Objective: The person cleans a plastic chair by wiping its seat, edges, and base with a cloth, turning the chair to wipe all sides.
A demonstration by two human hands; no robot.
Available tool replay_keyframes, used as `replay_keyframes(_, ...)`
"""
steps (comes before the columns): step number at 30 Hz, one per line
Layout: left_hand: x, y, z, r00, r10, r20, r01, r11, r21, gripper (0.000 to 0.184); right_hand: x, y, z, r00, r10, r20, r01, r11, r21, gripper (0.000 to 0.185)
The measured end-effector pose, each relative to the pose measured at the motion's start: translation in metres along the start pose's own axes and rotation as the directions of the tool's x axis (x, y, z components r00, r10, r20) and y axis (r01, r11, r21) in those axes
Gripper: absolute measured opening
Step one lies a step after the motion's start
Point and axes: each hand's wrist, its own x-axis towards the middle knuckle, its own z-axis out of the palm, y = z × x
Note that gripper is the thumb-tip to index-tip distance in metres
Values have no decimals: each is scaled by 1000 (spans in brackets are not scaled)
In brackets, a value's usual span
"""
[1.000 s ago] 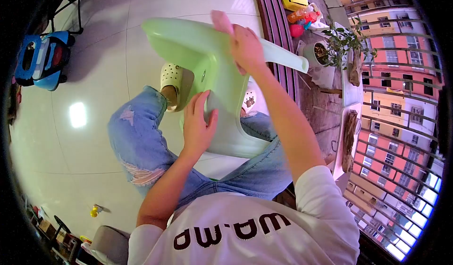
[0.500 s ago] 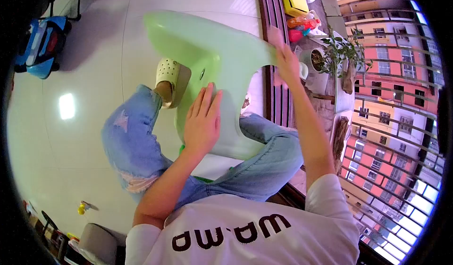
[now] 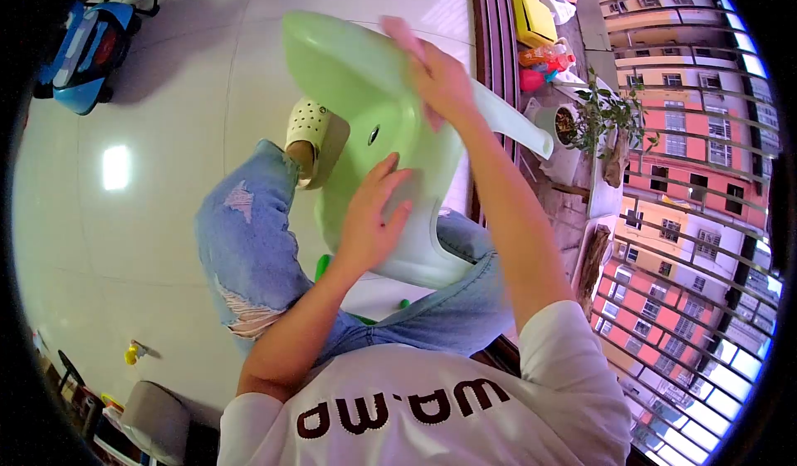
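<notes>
Stool (image 3: 425, 180): tipped over, at 12 o'clock of the view
Left hand (image 3: 371, 227): against the stool, thumb and fingers spread apart
Right hand (image 3: 444, 82): at 1 o'clock from the left, fingers closed around a pink cloth (image 3: 402, 32) on the stool
Shoe (image 3: 306, 124): at 11 o'clock from the left hand
Plant (image 3: 599, 117): at 2 o'clock of the view

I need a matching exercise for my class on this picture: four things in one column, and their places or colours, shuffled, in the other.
Things:
1. pink cloth
2. clog
3. blue object
4. plant

Places or colours:
A. on the floor, at the picture's upper left
B. green-leaved, right of the green seat in the picture
C. held in the right hand, against the green seat
D. pale yellow with small holes, worn on a foot

Right pairs: 1-C, 2-D, 3-A, 4-B
</notes>
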Motion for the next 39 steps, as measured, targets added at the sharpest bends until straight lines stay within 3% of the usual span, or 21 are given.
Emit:
replay_keyframes(1, 0, -1, 2, 996, -93, -19, 84, 957, -277, 43, -15, 17, -16, 999, 43, 8, -43, 996, -74, 39)
replay_keyframes(2, 0, -1, 3, 982, -188, -10, 154, 831, -534, 39, -33, 39, -26, 990, 136, -26, -136, 991, 5, 39)
replay_keyframes(4, 2, 3, 0, 968, -250, 11, 204, 763, -613, 37, -68, 73, -47, 945, 317, -76, -301, 938, 171, 34)
replay_keyframes(6, 2, 5, -3, 951, -308, 33, 246, 684, -687, 36, -100, 107, -67, 903, 414, -117, -392, 903, 174, 33)
replay_keyframes(8, 4, 5, -5, 908, -410, 93, 323, 539, -778, 40, -117, 162, -72, 904, 405, -139, -398, 914, 78, 37)
replay_keyframes(10, 3, 2, -6, 912, -406, 65, 298, 544, -784, 42, -119, 205, -65, 931, 234, -280, -307, 917, -254, 43)
replay_keyframes(11, 1, 1, -6, 916, -397, 55, 288, 555, -780, 45, -110, 205, -62, 892, 387, -236, -439, 867, -238, 47)
replay_keyframes(12, 0, -1, -4, 915, -401, 52, 285, 548, -786, 45, -99, 183, -57, 896, 380, -231, -432, 867, -247, 47)
replay_keyframes(14, 1, -4, -1, 920, -392, 23, 247, 533, -809, 45, -66, 92, -43, 824, 544, -162, -548, 836, 22, 46)
replay_keyframes(16, 1, -7, -2, 910, -415, 9, 230, 486, -843, 47, -30, 46, -16, 892, 434, -125, -443, 894, -62, 47)
replay_keyframes(18, 0, -9, -5, 899, -437, -4, 211, 443, -871, 49, 6, -25, -1, 948, 317, 28, -311, 941, -135, 44)
replay_keyframes(20, 1, -8, -11, 831, -556, 30, 217, 275, -937, 54, 39, -59, 31, 997, 74, 15, -73, 996, -57, 42)
replay_keyframes(22, 1, -6, -16, 807, -590, 33, 194, 211, -958, 57, 75, -78, 71, 990, -126, -61, 121, 990, -75, 41)
replay_keyframes(26, 4, -2, -26, 792, -609, 49, 115, 70, -991, 60, 101, -125, 81, 951, -288, 112, 305, 936, -177, 40)
replay_keyframes(28, 8, -1, -34, 781, -624, 12, 91, 94, -991, 61, 101, -132, 75, 933, -324, 158, 354, 906, -231, 40)
replay_keyframes(30, 18, 0, -43, 777, -629, -30, 61, 123, -991, 61, 93, -128, 58, 938, -244, 245, 284, 948, -146, 42)
replay_keyframes(32, 34, 0, -55, 782, -586, -211, 8, 348, -937, 60, 81, -100, 58, 960, -238, 149, 251, 965, -78, 42)
replay_keyframes(33, 43, 2, -64, 787, -581, -209, 9, 350, -937, 60, 75, -83, 56, 972, -226, 57, 227, 974, -11, 43)
replay_keyframes(37, 92, 9, -95, 863, -482, -150, 39, 360, -932, 58, 26, -15, 12, 994, 43, 105, -42, 999, -14, 44)
replay_keyframes(39, 122, 0, -102, 881, -455, -133, 49, 368, -929, 58, 1, 24, -15, 987, 90, 130, -68, 984, -164, 45)
